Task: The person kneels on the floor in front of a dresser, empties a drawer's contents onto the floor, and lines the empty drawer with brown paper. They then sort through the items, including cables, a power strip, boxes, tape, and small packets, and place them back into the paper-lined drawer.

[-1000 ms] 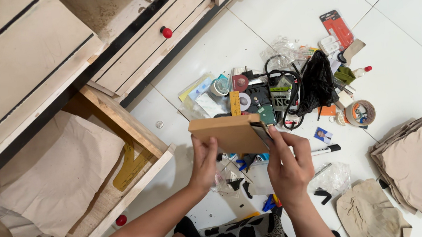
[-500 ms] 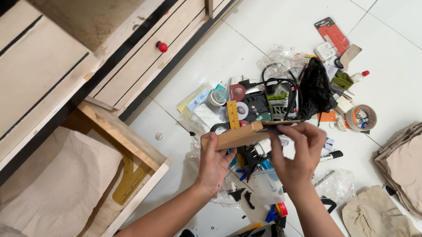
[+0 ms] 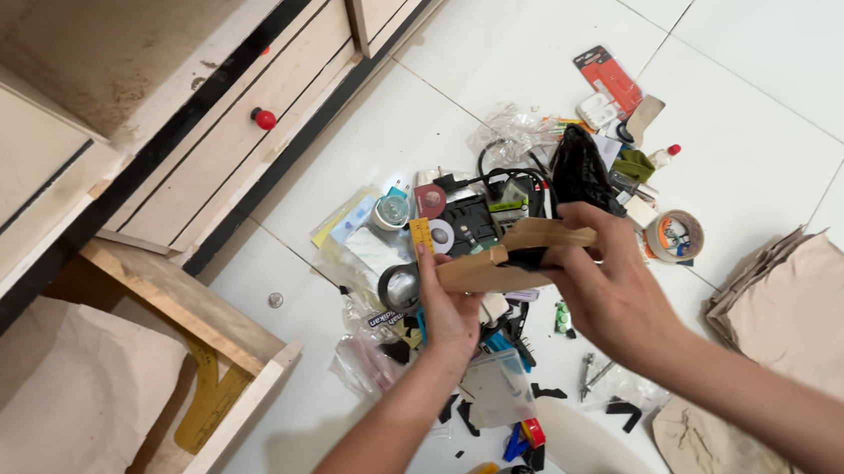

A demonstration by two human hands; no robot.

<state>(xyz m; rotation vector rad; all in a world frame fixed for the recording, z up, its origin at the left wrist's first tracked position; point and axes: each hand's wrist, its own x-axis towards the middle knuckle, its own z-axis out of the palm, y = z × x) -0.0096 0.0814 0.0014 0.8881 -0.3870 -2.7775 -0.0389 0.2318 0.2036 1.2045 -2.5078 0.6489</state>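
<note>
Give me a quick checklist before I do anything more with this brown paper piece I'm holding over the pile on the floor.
1. Both hands on the brown paper piece: ok; left hand grips its near end, right hand its far end.
2. Paper flat: not ok; it is folded or bent between the hands.
3. Paper free of the clutter pile: ok; held above it.
4. Open drawer beside you: ok; open, lined with brown paper.
5. Anything inside the fold: cannot tell.
6. Stack of brown paper on the floor to your right: ok; apart from the pile.
</note>
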